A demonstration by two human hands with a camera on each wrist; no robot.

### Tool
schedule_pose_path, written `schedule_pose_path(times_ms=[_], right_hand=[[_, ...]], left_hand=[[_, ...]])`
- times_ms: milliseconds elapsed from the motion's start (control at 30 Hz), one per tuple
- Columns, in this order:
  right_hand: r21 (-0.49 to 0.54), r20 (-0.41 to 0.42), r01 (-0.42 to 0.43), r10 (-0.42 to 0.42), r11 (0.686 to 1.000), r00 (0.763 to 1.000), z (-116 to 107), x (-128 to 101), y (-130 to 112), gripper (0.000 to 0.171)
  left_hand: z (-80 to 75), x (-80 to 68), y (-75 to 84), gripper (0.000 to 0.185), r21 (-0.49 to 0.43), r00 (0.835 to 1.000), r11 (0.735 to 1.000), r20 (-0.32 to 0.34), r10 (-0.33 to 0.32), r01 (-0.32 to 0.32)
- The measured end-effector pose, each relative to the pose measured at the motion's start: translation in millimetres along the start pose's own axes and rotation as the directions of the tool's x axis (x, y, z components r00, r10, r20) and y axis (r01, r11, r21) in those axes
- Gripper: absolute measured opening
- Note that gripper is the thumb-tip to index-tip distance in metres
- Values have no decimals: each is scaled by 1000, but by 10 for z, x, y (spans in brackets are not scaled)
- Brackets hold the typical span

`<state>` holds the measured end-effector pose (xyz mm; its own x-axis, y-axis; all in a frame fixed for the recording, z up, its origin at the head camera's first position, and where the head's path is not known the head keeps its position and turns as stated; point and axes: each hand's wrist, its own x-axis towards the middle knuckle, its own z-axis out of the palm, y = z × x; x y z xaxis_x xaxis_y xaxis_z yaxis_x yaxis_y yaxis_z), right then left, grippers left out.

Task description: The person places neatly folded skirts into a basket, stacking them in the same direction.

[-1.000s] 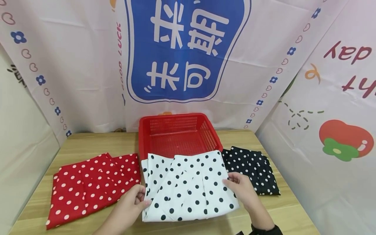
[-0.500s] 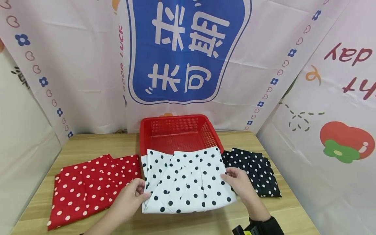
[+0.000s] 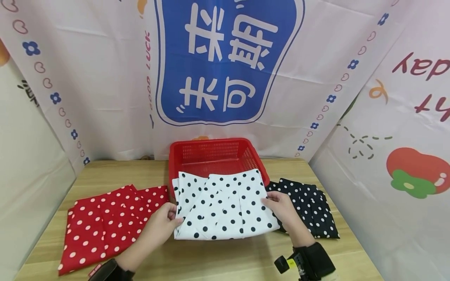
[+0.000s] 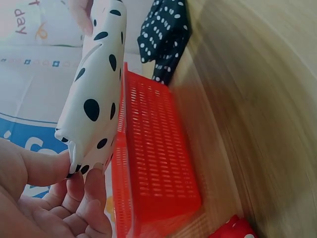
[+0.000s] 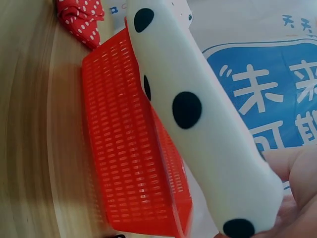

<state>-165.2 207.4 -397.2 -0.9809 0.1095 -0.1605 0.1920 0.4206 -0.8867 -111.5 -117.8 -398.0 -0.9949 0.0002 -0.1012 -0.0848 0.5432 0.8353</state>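
Note:
A folded white cloth with black dots (image 3: 225,210) is held up off the table by both hands, its far edge in front of the red basket's near side. At the cloth's left edge my left hand (image 3: 162,223) pinches it between thumb and fingers; the left wrist view shows the thumb on top of the fold. My right hand (image 3: 283,208) pinches the right edge the same way, its fingers partly hidden beneath the fabric. Beyond the cloth, the red plastic basket (image 3: 211,145) with perforated walls stands with bare floor visible inside.
On the left of the table (image 3: 116,171) lies a folded red cloth with white dots (image 3: 112,222). A folded black cloth with white dots (image 3: 313,208) lies on the right. Printed white curtains (image 3: 116,78) hang behind the table and along its sides.
Both hands have carried the white dotted cloth upward and away from me, toward the basket. More bare table now shows along its near edge. The red and black cloths stay in place.

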Motion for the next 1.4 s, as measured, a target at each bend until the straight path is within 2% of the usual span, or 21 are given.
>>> schedule_pose_path(times_ms=[200, 433, 733, 900, 1100, 1400], right_hand=[[-7, -1, 1, -1, 1000, 1000, 21, 127, 38, 33], [26, -29, -40, 41, 999, 999, 29, 269, 34, 35], [20, -10, -27, 28, 999, 1000, 66, 389, 21, 35], [34, 6, -38, 38, 999, 999, 99, 476, 2, 36], [30, -12, -66, 67, 997, 998, 124, 558, 7, 38], [40, -33, -94, 96, 995, 995, 187, 655, -35, 39]], left_hand=[[21, 78, 11, 31, -16, 1000, 1000, -7, -6, 6], [79, 179, -33, 30, -69, 999, 997, -31, -32, 30], [30, 291, -40, 31, -53, 999, 998, -32, -34, 33], [-30, 358, -37, 33, -46, 998, 997, -40, -58, 56], [21, 399, -48, 33, -71, 997, 995, -41, -69, 66], [37, 466, -40, 32, -79, 994, 995, -84, -70, 63]])
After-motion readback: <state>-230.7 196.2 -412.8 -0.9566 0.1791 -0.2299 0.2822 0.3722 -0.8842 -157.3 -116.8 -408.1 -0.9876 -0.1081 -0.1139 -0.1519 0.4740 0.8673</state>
